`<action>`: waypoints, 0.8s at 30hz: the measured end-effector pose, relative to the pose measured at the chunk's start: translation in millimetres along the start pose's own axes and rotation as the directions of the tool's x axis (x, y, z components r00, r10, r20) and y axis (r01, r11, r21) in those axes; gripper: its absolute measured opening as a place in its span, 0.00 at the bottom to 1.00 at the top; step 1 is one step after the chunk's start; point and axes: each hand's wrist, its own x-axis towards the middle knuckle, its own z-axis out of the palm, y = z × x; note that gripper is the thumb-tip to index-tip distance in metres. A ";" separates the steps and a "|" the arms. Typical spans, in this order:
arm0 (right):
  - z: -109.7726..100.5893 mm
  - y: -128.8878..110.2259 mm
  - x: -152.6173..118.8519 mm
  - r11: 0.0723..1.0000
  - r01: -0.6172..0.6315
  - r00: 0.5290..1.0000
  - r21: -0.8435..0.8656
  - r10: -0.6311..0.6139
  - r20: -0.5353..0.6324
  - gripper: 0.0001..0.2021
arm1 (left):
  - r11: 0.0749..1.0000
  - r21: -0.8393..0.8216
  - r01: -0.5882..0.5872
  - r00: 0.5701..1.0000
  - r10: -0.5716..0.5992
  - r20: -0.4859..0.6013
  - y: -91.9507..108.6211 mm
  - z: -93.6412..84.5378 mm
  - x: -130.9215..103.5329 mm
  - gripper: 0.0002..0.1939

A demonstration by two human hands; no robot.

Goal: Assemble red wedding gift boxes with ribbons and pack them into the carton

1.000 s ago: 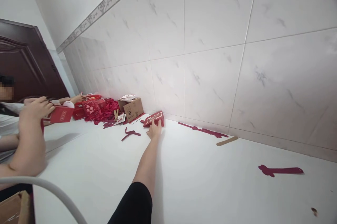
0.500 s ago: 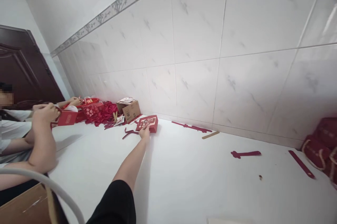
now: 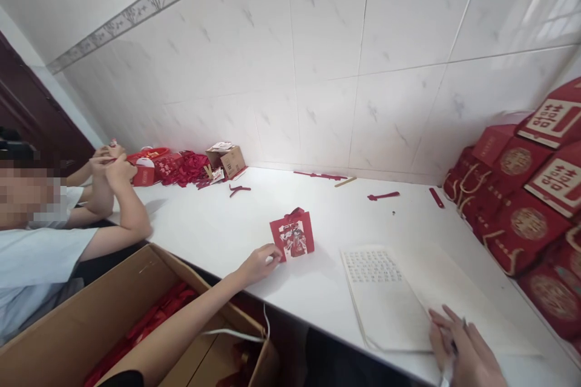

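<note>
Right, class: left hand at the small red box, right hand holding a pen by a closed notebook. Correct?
Not quite: the head view shows the notebook open. The left hand is at the small red box, and the right hand holds a pen.

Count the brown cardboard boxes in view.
2. The small box is on the white table, near the wall and beside the red heap. The large open box is at lower left, by the table's front edge. Others may be hidden.
</note>
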 end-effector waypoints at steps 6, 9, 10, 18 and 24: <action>4.6 -59.6 49.3 0.979 -0.017 0.995 0.205 -0.003 0.096 0.10 | 1.000 -0.013 -0.016 0.997 0.017 0.081 15.0 -21.4 -6.7 0.02; 31.2 -93.6 85.6 0.923 0.012 0.988 0.386 -0.070 0.136 0.10 | 0.997 -0.010 0.074 0.979 -0.074 -0.191 20.7 -28.3 26.4 0.08; 42.9 -104.3 98.8 0.893 0.023 0.986 0.449 -0.094 0.136 0.10 | 0.993 -0.034 0.114 0.963 -0.119 -0.243 23.1 -26.7 39.1 0.13; 106.0 -162.2 173.7 0.783 -0.025 0.956 0.621 -0.162 0.244 0.14 | 0.957 -0.171 0.233 0.959 -0.255 -0.120 31.1 1.1 80.9 0.10; 106.4 -168.3 177.9 0.750 -0.029 0.929 0.661 -0.224 0.294 0.07 | 0.963 -0.173 0.207 0.977 -0.212 -0.008 39.4 -3.1 62.3 0.11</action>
